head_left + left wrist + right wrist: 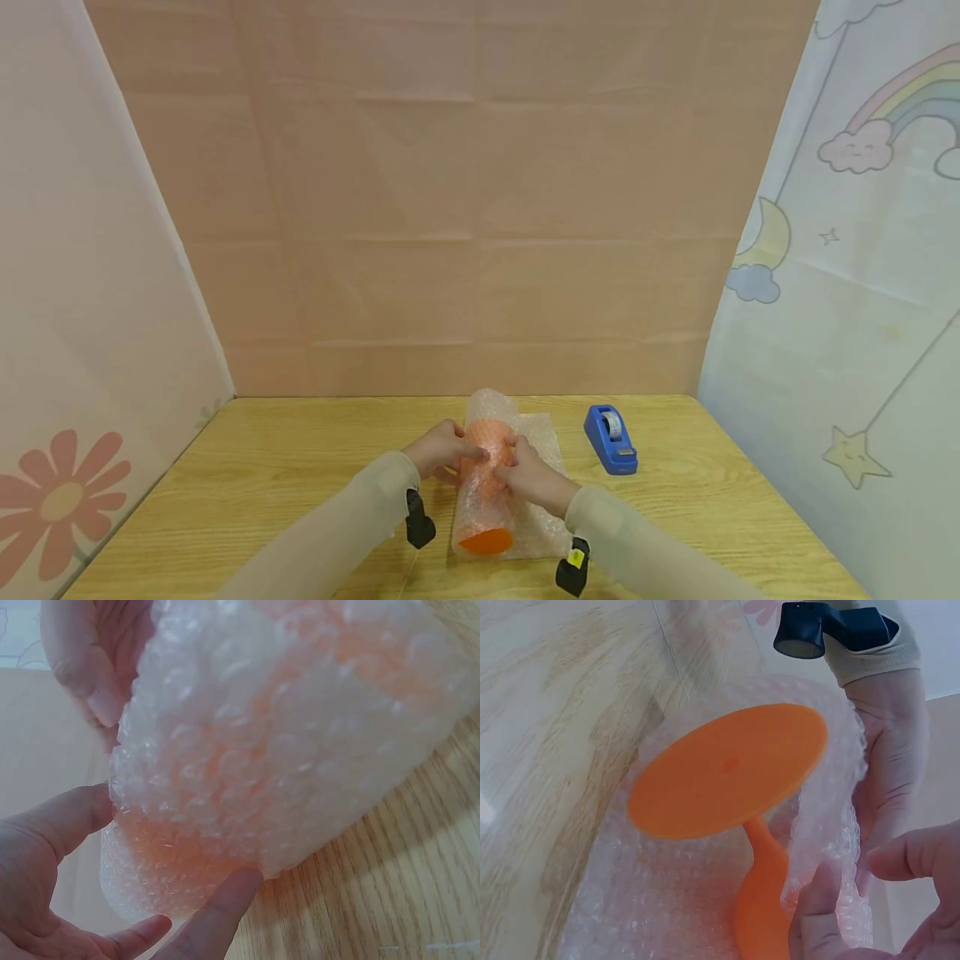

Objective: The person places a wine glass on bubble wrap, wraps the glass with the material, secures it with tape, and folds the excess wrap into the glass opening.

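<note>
Peach-coloured creased fabric (472, 192) forms the back of the booth, flanked by a printed white panel (847, 358) at its 3 o'clock side. Below it spreads a pale wood-grain table (262, 450), and at its middle lies a loose cylindrical roll of clear bubble wrap (480, 500), on its side, with its long axis running almost straight from 12 to 6 o'clock. A flat, unrolled tail of bubble wrap (536, 533) lies on the wood at the roll's 3 o'clock side, partly beneath the right wrist. Inside the roll sits a smooth orange object with a round flat disc and a curved stem (727, 776); its disc faces out of the roll's open end at 6 o'clock.

Two bare hands meet the roll across that axis, and both touch it, so neither is nearer. The left hand (438, 450) holds from about 10 o'clock, thumb laid over the top and fingers spread along the flank. The right hand (536, 477) grips from 3 o'clock, thumb and fingers moderately parted on the wrap; how firmly either squeezes cannot be told. Well apart, between 2 and 3 o'clock from the roll, stands a blue wedge-shaped tape dispenser (611, 439).
</note>
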Tool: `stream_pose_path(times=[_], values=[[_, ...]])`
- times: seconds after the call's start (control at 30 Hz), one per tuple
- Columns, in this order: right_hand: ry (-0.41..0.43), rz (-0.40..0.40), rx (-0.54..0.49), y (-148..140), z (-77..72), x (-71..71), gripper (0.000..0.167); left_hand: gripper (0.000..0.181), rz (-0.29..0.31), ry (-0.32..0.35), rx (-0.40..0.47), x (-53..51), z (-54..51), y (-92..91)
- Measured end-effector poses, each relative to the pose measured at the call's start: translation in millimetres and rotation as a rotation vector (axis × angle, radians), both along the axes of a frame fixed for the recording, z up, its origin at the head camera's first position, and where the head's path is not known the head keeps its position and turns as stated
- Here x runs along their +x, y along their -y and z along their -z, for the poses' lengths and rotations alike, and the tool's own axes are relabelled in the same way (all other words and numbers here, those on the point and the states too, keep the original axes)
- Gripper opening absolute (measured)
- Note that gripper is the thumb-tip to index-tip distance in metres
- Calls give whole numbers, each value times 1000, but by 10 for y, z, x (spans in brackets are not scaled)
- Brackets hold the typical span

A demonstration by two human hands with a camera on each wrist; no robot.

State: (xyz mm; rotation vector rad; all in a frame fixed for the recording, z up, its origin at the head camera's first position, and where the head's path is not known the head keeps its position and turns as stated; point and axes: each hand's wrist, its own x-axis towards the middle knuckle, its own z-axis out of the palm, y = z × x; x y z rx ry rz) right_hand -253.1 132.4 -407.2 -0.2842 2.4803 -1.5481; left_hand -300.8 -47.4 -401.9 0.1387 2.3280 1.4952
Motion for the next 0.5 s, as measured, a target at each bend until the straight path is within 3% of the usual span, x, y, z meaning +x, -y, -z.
stream_pose_path(times=[0.13,0.33,0.43,0.5], values=[[27,4,-5,7,-9,17,72,53,2,-5,-3,1,0,4],[99,8,-115,36,6,52,82,52,11,-12,-5,9,0,11],[98,43,-147,64,37,49,83,52,18,-15,1,7,5,11],[69,79,-112,87,67,37,84,52,20,-14,8,4,6,9]])
